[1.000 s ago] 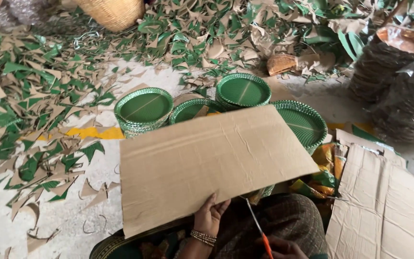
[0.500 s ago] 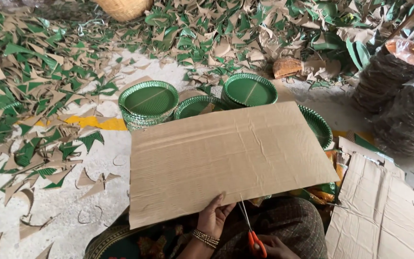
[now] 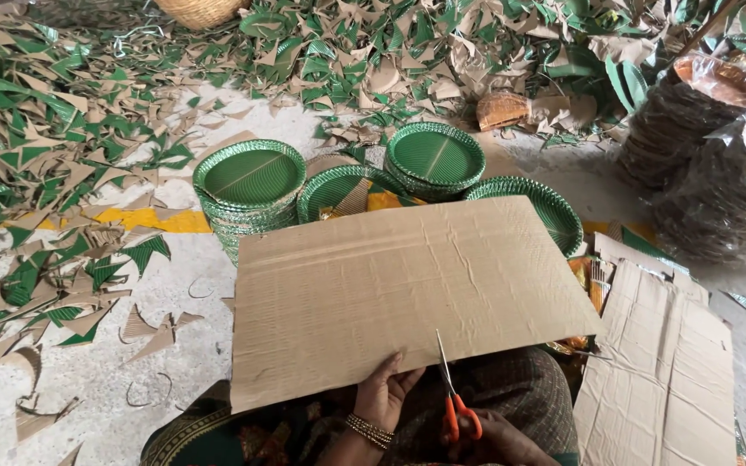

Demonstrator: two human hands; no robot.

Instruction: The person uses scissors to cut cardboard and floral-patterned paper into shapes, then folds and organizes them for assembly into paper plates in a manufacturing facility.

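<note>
A large brown cardboard sheet (image 3: 399,293) lies flat over my lap. My left hand (image 3: 383,393), with a gold bangle at the wrist, grips its near edge from below with the thumb on top. My right hand (image 3: 498,436) holds orange-handled scissors (image 3: 452,393); the blades point up and bite into the sheet's near edge just right of my left hand. Most of my right hand is cut off by the frame's bottom edge.
Stacks of round green paper plates (image 3: 250,177) stand just beyond the sheet. Green and brown paper offcuts (image 3: 53,173) litter the floor. Flattened cardboard pieces (image 3: 662,371) lie at right, bagged brown plate stacks (image 3: 701,129) at far right, a woven basket (image 3: 200,10) at top.
The scissors have come up from beside my lap to the sheet's near edge and the blades now enter it. My left hand keeps its grip on the sheet.
</note>
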